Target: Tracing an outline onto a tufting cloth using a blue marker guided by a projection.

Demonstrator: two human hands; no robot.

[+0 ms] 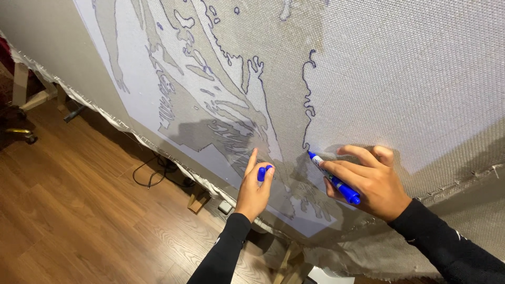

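Note:
A large woven fabric sheet [400,79] hangs stretched on a frame, with a projected grey-and-white picture and blue traced outlines on it. My right hand [371,181] grips a blue marker [334,179] whose tip touches the fabric at the lower end of a wavy blue line [307,100]. My left hand [254,188] rests its fingertips against the fabric to the left and pinches the blue marker cap [263,172]. Both forearms wear black sleeves.
Wooden plank floor [68,221] lies below left. A black cable [152,173] loops on the floor near the fabric's frayed lower edge [137,138]. Wooden frame legs [29,92] stand at the far left, and a small wooden block [198,200] sits under the fabric.

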